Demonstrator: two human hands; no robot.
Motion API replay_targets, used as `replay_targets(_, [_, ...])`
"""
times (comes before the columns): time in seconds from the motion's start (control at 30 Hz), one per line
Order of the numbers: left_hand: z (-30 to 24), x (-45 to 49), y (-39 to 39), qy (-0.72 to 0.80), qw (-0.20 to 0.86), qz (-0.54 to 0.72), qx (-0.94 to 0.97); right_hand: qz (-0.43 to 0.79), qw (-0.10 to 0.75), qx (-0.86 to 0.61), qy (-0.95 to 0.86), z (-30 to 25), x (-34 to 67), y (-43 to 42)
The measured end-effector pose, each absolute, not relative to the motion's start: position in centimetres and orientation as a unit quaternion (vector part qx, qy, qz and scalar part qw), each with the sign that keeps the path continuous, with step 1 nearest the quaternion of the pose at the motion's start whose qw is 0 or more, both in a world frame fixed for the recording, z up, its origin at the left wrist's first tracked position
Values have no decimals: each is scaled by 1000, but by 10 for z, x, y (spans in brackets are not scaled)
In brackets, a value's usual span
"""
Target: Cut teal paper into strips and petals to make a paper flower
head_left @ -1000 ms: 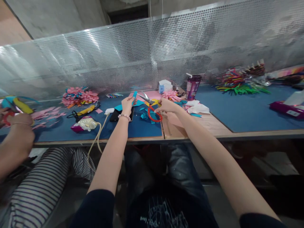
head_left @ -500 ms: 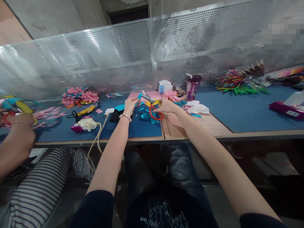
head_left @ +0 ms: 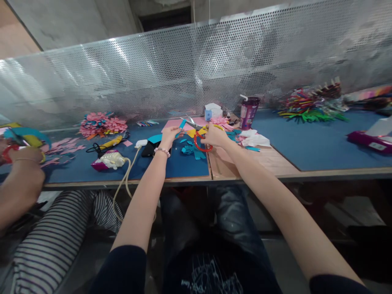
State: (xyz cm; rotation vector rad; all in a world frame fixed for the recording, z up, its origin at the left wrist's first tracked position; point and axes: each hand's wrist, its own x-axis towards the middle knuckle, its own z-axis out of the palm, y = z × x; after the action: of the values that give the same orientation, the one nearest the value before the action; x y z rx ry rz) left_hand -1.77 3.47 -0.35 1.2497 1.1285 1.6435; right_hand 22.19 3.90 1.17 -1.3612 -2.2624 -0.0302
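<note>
My left hand (head_left: 169, 136) pinches a small strip of blue paper (head_left: 182, 123) and holds it up above the blue mat (head_left: 183, 163). My right hand (head_left: 215, 136) grips red-handled scissors (head_left: 197, 134), whose blades point left and meet the strip. Blue paper scraps (head_left: 192, 151) lie on the mat beneath both hands, with yellow pieces (head_left: 196, 131) and a pink sheet (head_left: 174, 122) just behind. A black phone (head_left: 150, 149) lies under my left wrist.
A purple cup (head_left: 248, 112), tissue box (head_left: 212, 111), pink paper flower (head_left: 219, 121) and white tissue (head_left: 254, 139) stand right of my hands. Pink flowers (head_left: 102, 123), a glue gun (head_left: 112, 143) and cable lie left. Another person's hand (head_left: 21, 157) works at far left. A perforated metal screen (head_left: 196, 69) backs the table.
My two hands have drawn closer together. The scissors have shifted up and left onto the blue strip, which now tilts right toward the blades.
</note>
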Motion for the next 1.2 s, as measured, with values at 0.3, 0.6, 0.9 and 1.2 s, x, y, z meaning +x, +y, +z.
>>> replay_targets(0.3, [-7, -22, 40, 425, 405, 644, 490, -67, 267, -497, -823, 11, 221, 34])
replay_targets(0.6, [-6, -23, 39, 427, 409, 644, 485, -81, 273, -480, -830, 9, 222, 43])
replay_targets(0.9, [-7, -25, 41, 419, 420, 651, 473, -73, 286, -469, -832, 10, 222, 39])
replay_targets(1.2, [-6, -25, 39, 431, 423, 638, 478, -65, 294, -462, -835, 10, 221, 39])
